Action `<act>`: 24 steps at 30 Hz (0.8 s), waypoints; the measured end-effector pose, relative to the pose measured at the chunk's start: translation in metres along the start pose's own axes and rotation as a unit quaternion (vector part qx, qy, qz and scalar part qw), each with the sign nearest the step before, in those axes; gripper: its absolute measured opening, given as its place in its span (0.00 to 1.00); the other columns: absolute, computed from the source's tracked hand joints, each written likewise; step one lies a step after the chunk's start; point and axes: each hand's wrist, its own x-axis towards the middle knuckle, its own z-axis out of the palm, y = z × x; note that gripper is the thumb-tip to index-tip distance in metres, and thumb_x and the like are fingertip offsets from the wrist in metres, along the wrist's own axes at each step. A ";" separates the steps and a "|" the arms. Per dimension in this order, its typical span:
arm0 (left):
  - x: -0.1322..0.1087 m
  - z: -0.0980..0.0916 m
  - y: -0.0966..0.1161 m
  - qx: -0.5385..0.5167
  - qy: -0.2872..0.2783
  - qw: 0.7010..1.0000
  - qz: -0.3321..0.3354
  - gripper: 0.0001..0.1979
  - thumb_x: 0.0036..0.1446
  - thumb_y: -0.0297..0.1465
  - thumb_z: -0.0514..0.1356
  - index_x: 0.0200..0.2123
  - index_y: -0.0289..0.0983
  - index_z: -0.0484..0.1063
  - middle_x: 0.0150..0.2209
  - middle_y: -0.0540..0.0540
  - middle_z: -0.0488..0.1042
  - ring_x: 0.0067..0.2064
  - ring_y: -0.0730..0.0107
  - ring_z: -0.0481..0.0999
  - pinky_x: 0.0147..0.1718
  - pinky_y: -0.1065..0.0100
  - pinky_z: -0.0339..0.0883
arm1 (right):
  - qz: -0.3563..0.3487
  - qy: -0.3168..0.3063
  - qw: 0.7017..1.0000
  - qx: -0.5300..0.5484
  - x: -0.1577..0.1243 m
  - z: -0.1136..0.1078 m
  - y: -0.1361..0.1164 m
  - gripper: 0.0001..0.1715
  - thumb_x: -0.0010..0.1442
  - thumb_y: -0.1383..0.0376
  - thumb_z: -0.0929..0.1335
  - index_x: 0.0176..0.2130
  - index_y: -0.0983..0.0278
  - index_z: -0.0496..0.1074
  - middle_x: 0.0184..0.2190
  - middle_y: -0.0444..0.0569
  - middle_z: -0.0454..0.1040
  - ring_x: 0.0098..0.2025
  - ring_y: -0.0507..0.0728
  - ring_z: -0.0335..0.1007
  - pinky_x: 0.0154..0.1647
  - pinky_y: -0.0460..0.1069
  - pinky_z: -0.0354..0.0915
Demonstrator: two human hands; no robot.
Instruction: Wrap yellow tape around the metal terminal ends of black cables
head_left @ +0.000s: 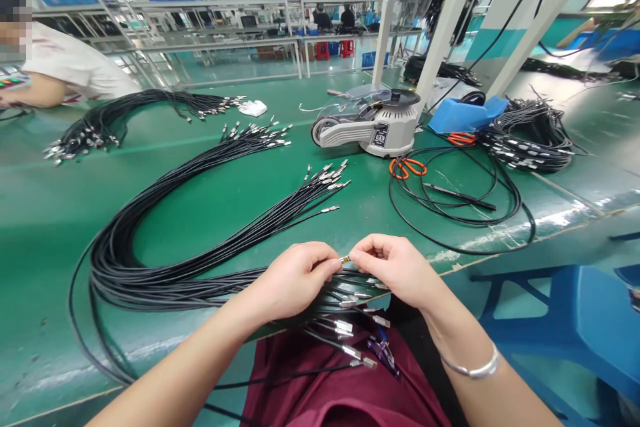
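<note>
Between my fingertips is a small cable connector (345, 259), metallic with a yellowish-brown band. My left hand (297, 280) is closed in a pinch on its left side. From the right, my right hand (395, 265) pinches its other end, thumb against curled fingers. Below both hands, several black cables (180, 290) with silver plug ends (344, 327) run over the table's front edge above my lap. They belong to a big bundle that loops round on the left. Its other ends fan out at mid-table. My fingers hide part of the connector.
A round grey tape dispenser (390, 123) stands behind my hands. Orange-handled scissors (407, 168), a loose black cable, a blue holder (467, 113) and a coiled bundle (535, 133) lie right. Another cable bundle (145, 107) and a person (75, 60) are left. A blue stool (590, 327) stands right.
</note>
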 end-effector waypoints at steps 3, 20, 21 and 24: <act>0.000 0.002 0.001 0.012 0.024 1.000 0.005 0.13 0.59 0.32 0.51 0.27 0.36 0.72 0.26 0.50 0.71 0.31 0.72 0.69 0.32 0.72 0.59 | -0.006 0.003 1.000 -0.003 -0.001 0.002 0.002 0.10 0.55 0.61 0.69 0.28 0.66 0.73 0.25 0.44 0.72 0.27 0.51 0.66 0.29 0.45 0.61; -0.006 -0.013 0.001 0.041 0.006 0.997 0.062 0.15 0.63 0.34 0.50 0.32 0.38 0.74 0.30 0.51 0.75 0.32 0.72 0.71 0.33 0.74 0.62 | 0.034 -0.037 0.999 -0.020 -0.011 0.002 -0.004 0.08 0.54 0.62 0.68 0.27 0.64 0.72 0.24 0.44 0.72 0.28 0.52 0.66 0.30 0.45 0.62; -0.002 -0.018 -0.002 0.068 0.036 0.995 0.070 0.15 0.64 0.34 0.48 0.35 0.38 0.74 0.33 0.50 0.76 0.35 0.72 0.72 0.35 0.73 0.63 | 0.045 -0.039 0.998 -0.028 -0.014 0.001 -0.009 0.09 0.55 0.62 0.67 0.27 0.64 0.71 0.24 0.44 0.73 0.28 0.53 0.66 0.29 0.45 0.62; 0.025 -0.023 -0.012 0.242 0.150 0.956 0.077 0.16 0.64 0.29 0.46 0.42 0.33 0.73 0.40 0.42 0.75 0.43 0.66 0.72 0.46 0.67 0.64 | 0.065 -0.087 0.990 -0.090 -0.026 -0.003 -0.017 0.10 0.55 0.61 0.66 0.24 0.62 0.71 0.22 0.45 0.74 0.25 0.54 0.67 0.25 0.45 0.61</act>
